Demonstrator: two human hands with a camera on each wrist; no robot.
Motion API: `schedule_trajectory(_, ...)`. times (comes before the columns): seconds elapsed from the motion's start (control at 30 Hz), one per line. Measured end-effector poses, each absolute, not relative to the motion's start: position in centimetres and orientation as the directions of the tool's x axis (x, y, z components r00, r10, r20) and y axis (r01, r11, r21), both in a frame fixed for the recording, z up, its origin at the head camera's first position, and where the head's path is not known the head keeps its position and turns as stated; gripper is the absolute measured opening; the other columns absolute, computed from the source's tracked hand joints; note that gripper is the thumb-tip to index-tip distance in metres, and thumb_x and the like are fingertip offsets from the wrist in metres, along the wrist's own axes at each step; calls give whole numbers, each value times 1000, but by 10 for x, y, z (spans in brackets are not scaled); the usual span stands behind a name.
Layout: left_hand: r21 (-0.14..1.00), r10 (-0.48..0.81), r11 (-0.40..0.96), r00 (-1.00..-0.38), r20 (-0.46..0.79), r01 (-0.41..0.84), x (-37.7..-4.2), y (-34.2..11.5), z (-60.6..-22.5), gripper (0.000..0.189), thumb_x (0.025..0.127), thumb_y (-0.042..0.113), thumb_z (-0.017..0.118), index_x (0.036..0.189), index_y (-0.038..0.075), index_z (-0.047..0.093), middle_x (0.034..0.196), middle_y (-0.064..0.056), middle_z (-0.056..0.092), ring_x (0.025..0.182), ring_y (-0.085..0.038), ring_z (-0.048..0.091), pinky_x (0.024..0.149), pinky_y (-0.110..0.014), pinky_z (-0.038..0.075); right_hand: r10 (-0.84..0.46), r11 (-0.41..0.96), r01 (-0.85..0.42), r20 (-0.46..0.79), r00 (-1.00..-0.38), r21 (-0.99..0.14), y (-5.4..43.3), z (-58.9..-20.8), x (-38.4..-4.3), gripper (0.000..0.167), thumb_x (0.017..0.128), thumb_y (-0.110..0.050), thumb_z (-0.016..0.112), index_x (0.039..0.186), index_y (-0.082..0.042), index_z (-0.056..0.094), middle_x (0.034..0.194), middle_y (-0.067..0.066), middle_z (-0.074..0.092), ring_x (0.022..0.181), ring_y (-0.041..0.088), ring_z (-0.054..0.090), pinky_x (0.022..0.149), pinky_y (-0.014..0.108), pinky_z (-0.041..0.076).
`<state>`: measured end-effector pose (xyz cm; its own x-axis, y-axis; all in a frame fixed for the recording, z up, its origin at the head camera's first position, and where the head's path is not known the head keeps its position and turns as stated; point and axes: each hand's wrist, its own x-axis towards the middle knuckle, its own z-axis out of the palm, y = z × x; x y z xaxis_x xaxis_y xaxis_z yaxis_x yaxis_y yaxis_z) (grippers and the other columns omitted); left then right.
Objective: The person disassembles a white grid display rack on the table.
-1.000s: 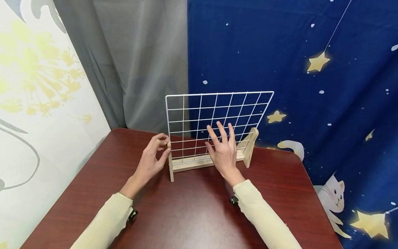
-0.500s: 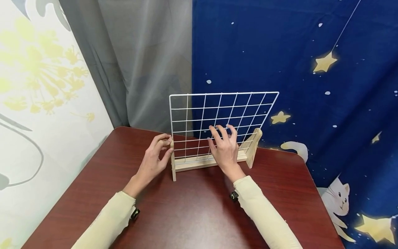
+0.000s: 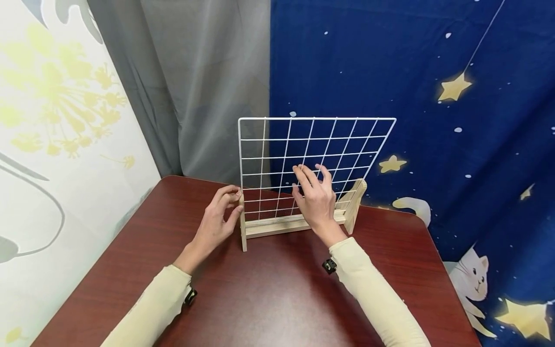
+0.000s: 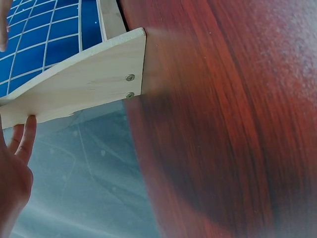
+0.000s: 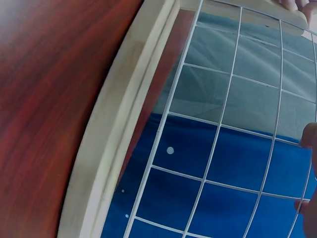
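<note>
A white wire grid panel [image 3: 284, 156] rises from a pale wooden stand [image 3: 277, 227] on the table. My right hand [image 3: 318, 200] grips the grid's wires near the middle, fingers curled at the mesh. In the right wrist view, the grid's lower wire [image 5: 170, 101] sits apart from the grooved crossbar [image 5: 119, 104]. At the stand's left end, my left hand [image 3: 214, 219] holds the upper part of the side board [image 3: 243, 226]. The left wrist view has fingertips [image 4: 30, 126] against the edge of that board, which bears two screws [image 4: 130, 77].
The reddish-brown table [image 3: 269, 294] lies under the stand. A second wooden side board [image 3: 355, 205] stands at the right end. Grey [image 3: 217, 86] and blue star-patterned curtains [image 3: 368, 72] hang behind, with a white patterned one [image 3: 65, 193] at left.
The right hand's fingers have curled from spread to gripping the wires. The grid has risen a little against the stand. The left hand stays at the left side board.
</note>
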<state>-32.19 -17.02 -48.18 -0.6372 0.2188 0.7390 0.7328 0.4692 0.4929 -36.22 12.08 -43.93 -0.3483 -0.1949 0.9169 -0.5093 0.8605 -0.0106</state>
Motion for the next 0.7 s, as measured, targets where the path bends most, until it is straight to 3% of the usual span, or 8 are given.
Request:
schedule_trajectory(0.3, 513, 210, 465, -653, 728, 722, -323, -168, -482, 22, 98, 4, 73, 119, 2, 65, 144, -10, 59, 119, -19, 67, 98, -12, 55, -205, 846, -534, 924, -324, 0, 125, -419, -363, 46, 93, -14, 75, 138, -21, 70, 135, -1, 74, 132, 42, 60, 88, 48, 66)
schedule_trajectory(0.7, 514, 195, 475, -656, 729, 714, -319, -167, -482, 22, 98, 4, 72, 119, 2, 64, 144, -11, 58, 118, -20, 68, 97, -14, 57, -278, 831, -556, 888, -366, 31, 130, -408, -361, 53, 96, -25, 80, 147, -24, 64, 145, -2, 69, 141, 40, 54, 88, 42, 66)
